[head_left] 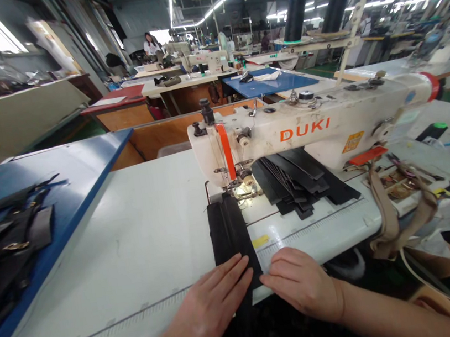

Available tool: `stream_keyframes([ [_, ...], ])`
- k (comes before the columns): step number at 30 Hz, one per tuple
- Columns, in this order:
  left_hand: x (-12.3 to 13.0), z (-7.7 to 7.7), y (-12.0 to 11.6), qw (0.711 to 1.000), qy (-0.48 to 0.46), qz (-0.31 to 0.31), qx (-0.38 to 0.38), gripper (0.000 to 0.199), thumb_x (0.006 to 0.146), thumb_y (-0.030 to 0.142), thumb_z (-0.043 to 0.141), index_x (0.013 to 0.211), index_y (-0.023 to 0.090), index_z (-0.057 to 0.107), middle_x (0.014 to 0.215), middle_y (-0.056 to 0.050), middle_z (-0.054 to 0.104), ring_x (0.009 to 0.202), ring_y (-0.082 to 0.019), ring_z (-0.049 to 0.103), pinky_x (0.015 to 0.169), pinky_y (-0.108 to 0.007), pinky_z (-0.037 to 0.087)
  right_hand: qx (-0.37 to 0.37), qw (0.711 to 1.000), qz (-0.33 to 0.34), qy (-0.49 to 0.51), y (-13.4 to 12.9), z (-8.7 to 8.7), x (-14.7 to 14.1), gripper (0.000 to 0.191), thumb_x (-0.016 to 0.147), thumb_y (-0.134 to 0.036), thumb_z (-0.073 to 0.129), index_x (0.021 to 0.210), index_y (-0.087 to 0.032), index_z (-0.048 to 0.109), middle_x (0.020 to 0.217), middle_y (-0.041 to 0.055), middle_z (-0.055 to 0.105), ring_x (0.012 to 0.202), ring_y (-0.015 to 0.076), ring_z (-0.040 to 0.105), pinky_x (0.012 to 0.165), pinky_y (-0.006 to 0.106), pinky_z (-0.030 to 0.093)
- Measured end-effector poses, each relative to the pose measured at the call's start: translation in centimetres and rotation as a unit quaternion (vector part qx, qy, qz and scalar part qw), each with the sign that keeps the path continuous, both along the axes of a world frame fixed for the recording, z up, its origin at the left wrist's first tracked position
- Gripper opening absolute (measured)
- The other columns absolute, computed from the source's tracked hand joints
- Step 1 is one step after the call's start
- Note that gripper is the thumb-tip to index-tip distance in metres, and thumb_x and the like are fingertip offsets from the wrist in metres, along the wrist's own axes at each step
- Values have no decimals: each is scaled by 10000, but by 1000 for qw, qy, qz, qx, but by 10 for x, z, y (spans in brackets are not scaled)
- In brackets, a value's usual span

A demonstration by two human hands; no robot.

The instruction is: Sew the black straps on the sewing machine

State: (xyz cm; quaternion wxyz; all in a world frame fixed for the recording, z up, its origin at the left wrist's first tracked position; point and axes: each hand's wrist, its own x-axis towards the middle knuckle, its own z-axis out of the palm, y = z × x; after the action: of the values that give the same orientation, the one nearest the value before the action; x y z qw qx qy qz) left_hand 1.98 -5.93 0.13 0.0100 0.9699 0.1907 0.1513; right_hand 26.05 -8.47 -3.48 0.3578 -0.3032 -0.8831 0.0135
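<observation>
A long black fabric strip (pixel 230 228) runs from the needle area of the sewing machine (pixel 307 129) toward me and over the table's front edge. A raised line goes along its length; whether it is a zipper or a seam I cannot tell. My left hand (pixel 216 298) lies on the strip with fingers stretched out flat. At the strip's right edge, my right hand (pixel 299 281) has its fingers curled, thumb and forefinger pinching that edge. The strip's far end sits by the lit presser foot (pixel 245 192). Its near end drops out of view below.
Under the machine arm lies a fanned stack of black pieces (pixel 294 181). A blue table (pixel 82 166) at left carries a heap of black straps (pixel 13 243). Tan straps (pixel 386 213) hang at right near a parts tray (pixel 406 187). Thread cones (pixel 295 13) stand behind.
</observation>
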Motion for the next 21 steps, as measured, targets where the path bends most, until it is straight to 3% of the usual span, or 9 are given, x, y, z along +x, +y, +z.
stream_keyframes([
  [7,1,7,3,1000,7,-2,-19,387,989,129,357,1347,132,507,1358,-119,562,1292,-221,486,1046,-359,455,4,1000,-1,8,-2,3,0,247,975,-123,400,977,-111,646,712,62,594,754,194,534,686,309,475],
  [13,2,11,-2,999,36,7,-30,554,799,90,466,1352,106,491,1413,-143,499,1305,-276,464,1038,-427,455,-4,1000,4,13,-1,4,0,256,972,-126,390,983,-98,645,724,74,595,764,203,521,696,318,485],
  [16,5,4,-5,1000,0,12,-18,435,859,156,503,1289,115,549,1352,-149,559,1271,-280,504,1002,-415,491,-10,1000,6,9,-1,5,0,254,969,-128,387,978,-108,640,733,77,598,771,207,519,702,320,490],
  [19,9,-3,-6,990,-110,73,-54,251,953,212,481,1121,133,649,1167,-111,687,1146,-230,617,965,-335,521,-20,1000,-6,10,-2,6,0,237,969,-139,399,968,-132,636,742,74,599,776,206,522,701,319,485],
  [21,11,-3,-6,965,-162,151,-141,272,981,279,454,1057,155,684,1062,-71,733,1016,-203,687,902,-283,551,-28,999,-16,19,-3,8,-1,208,966,-155,427,971,-144,635,759,73,602,785,207,523,703,321,479],
])
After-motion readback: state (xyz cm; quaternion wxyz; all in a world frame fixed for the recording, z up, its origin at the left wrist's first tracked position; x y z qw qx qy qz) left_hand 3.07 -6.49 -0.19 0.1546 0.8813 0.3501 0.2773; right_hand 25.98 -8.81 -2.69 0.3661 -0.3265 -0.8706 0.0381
